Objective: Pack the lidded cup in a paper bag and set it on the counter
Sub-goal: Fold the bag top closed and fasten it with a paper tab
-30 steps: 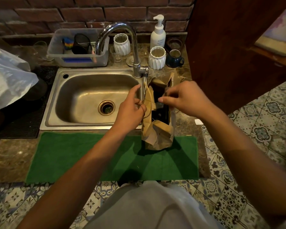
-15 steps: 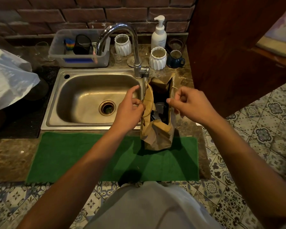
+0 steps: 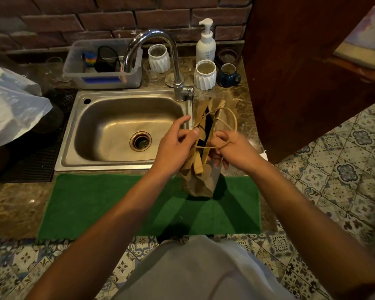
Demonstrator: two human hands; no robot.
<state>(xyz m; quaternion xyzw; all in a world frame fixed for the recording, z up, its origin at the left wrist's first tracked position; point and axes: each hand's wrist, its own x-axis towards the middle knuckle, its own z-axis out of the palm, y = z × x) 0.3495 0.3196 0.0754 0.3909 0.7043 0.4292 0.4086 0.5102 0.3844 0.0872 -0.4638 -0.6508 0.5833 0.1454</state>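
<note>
My left hand [image 3: 173,146] pinches the paper bag [image 3: 200,169] top and my right hand [image 3: 232,146] grips its string handle [image 3: 227,118], the bag standing on the green mat [image 3: 117,204], soft and crumply, so I think lifting by the strings is best.

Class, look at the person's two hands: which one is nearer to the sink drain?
Left. The left hand sits beside the sink drain, over the basin's right rim, pinching the paper bag. The right hand grips the twine handle beyond the bag.
</note>
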